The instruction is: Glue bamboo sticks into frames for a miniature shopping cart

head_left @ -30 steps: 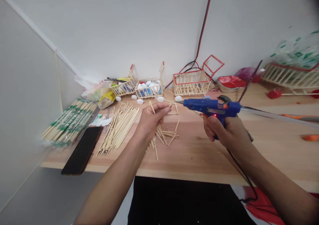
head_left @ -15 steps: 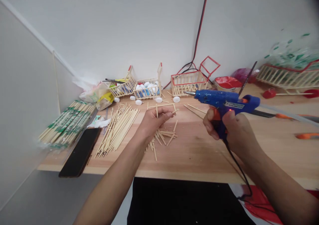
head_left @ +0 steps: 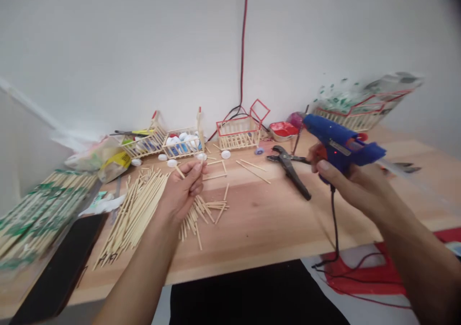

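Note:
My right hand (head_left: 336,171) grips a blue hot glue gun (head_left: 331,135), raised above the right part of the table with its nozzle toward the back. A small red light glows on its side. My left hand (head_left: 185,186) is closed in a pinch on a short wooden stick (head_left: 179,171), whose end pokes out above the fingers. Just behind it, joined sticks form a small open frame (head_left: 225,166) on the table. Short cut sticks (head_left: 209,207) lie beside my left wrist, and a pile of long sticks (head_left: 139,210) spreads to the left.
Stick-built carts (head_left: 237,135) line the wall, one filled with blue and white balls (head_left: 183,143). Black-handled pliers (head_left: 290,169) lie near the glue gun. A red paint tray (head_left: 283,130) stands behind. A phone (head_left: 61,267) and wrapped stick bundles (head_left: 43,210) are at left.
The view has swung to the right, bringing the pliers into full sight. My right hand has lifted the glue gun and tilted its back end down. My left hand has turned, still pinching the stick.

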`<act>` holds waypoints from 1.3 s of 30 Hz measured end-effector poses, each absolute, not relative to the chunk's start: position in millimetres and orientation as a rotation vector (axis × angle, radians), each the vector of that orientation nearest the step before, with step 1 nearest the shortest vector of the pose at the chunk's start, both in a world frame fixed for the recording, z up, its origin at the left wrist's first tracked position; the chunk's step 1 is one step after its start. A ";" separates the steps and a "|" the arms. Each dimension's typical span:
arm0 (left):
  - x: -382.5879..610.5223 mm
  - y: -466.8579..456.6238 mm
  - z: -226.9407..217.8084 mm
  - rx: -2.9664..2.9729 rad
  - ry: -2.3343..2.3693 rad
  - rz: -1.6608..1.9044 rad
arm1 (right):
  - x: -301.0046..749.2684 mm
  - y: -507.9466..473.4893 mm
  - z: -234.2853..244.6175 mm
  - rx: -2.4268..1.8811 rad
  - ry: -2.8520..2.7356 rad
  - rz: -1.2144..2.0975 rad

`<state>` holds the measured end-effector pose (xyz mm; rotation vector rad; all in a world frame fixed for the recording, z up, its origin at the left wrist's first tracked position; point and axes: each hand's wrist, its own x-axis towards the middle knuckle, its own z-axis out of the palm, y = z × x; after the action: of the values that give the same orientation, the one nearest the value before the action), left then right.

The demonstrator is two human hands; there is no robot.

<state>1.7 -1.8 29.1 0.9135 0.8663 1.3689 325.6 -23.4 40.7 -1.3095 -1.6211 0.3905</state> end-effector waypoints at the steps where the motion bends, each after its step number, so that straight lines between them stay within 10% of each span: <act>1: 1.6 -1.6 30.0 0.909 0.860 1.383 | 342.0 -26.5 42.2 -1.386 -1.639 0.251; 9: 1.0 -1.2 32.9 0.917 0.837 1.402 | 491.4 -28.9 16.1 -2.085 -1.887 -0.243; 27: 5.8 -4.6 33.0 0.906 0.839 1.362 | 540.6 0.1 12.5 -2.067 -2.039 0.018; 33: 10.7 -6.8 35.1 0.862 0.804 1.360 | 463.4 -45.0 59.9 -2.086 -1.918 -0.290; 39: 13.7 -8.5 34.6 0.878 0.769 1.350 | 278.0 -56.2 62.1 -1.290 -2.006 0.188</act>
<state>13.7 -8.5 34.6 0.8777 0.7692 1.3495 278.0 -56.2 62.1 -1.2903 -2.0064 0.1876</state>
